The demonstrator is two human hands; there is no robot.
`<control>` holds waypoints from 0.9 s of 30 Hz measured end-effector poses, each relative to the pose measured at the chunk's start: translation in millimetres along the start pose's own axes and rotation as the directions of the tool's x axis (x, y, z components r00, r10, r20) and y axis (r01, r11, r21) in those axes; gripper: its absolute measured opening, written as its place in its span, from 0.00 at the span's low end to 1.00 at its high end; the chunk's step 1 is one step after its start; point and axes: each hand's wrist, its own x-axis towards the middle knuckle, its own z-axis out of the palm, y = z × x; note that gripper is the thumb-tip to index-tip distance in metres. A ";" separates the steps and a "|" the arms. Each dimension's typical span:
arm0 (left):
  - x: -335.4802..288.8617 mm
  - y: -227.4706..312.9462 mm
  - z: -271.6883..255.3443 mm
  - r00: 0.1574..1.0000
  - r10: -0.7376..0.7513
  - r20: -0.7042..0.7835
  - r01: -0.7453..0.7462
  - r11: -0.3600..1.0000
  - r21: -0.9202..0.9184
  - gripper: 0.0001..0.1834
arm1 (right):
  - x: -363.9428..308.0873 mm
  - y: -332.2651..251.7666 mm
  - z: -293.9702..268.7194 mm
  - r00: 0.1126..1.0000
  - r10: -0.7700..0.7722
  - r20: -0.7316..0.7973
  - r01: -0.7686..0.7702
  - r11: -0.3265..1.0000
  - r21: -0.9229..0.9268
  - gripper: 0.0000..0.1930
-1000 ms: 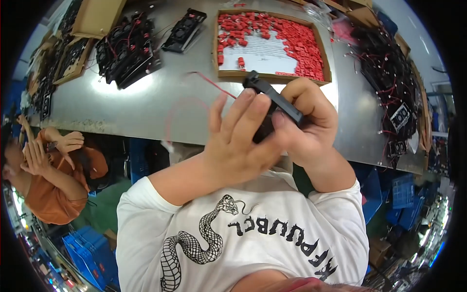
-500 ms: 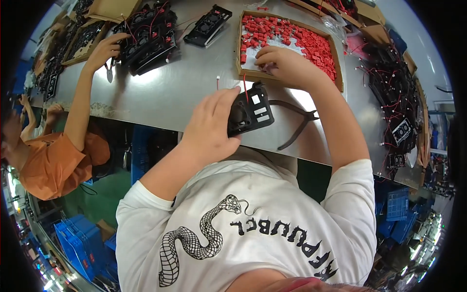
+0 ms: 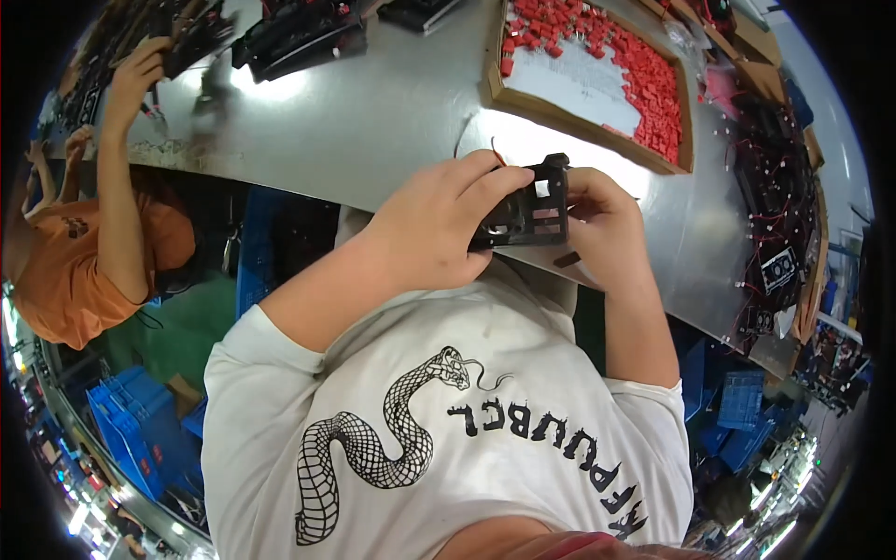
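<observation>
At frame centre, my left hand (image 3: 425, 229) and right hand (image 3: 602, 224) clasp a black slotted bracket (image 3: 527, 207), mid-assembly, I judge; next calls for precise alignment.

A: Item one, black frame (image 3: 527, 207)?
B: Moulded plastic, matt, with cut-out windows; held between left hand (image 3: 431, 229) and right hand (image 3: 602, 224).

A: Worktable (image 3: 373, 112)?
B: Sheet metal, brushed grey, glossy enough to throw white glare.

A: Shallow tray (image 3: 590, 65)?
B: Brown cardboard rim, rough and dull, lined with pale paper; red parts (image 3: 644, 79) inside look like smooth plastic.

A: White T-shirt (image 3: 448, 439)?
B: Soft cotton-like cloth, matt, with a flat black print.

A: Blue crates (image 3: 140, 429)?
B: Hard plastic, slight sheen.
</observation>
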 end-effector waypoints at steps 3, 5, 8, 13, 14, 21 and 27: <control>5.0 -4.4 6.3 0.997 0.076 -0.011 -0.076 0.997 -0.007 0.46 | -14.2 -0.1 8.1 0.999 0.045 0.015 -0.048 0.975 0.216 0.17; 5.4 -3.5 10.2 0.992 0.126 -0.023 -0.126 0.992 -0.006 0.44 | -11.9 -6.9 10.2 0.991 0.131 -0.031 -0.114 0.935 0.336 0.17; 4.5 -1.7 13.1 0.998 0.064 -0.005 -0.064 0.998 0.004 0.43 | -10.8 14.6 5.0 0.994 0.112 -0.001 -0.111 0.983 0.148 0.17; 4.6 -2.5 16.0 0.995 0.100 -0.004 -0.099 0.991 0.092 0.42 | -23.5 22.2 6.4 1.000 -0.003 0.003 0.002 0.962 0.272 0.15; 5.1 -2.2 15.2 0.995 0.098 -0.003 -0.097 0.991 0.093 0.42 | -24.4 26.6 6.5 0.998 -0.060 -0.020 0.063 0.965 0.256 0.14; 10.2 -0.8 7.3 0.981 -0.117 0.153 0.098 0.987 0.128 0.40 | -21.4 49.0 31.0 0.976 -0.138 -0.168 0.136 0.990 -0.023 0.16; 6.7 -5.3 6.8 0.983 -0.075 0.168 0.024 0.958 0.287 0.41 | -18.1 20.5 5.4 0.991 0.105 0.086 -0.093 0.987 -0.133 0.14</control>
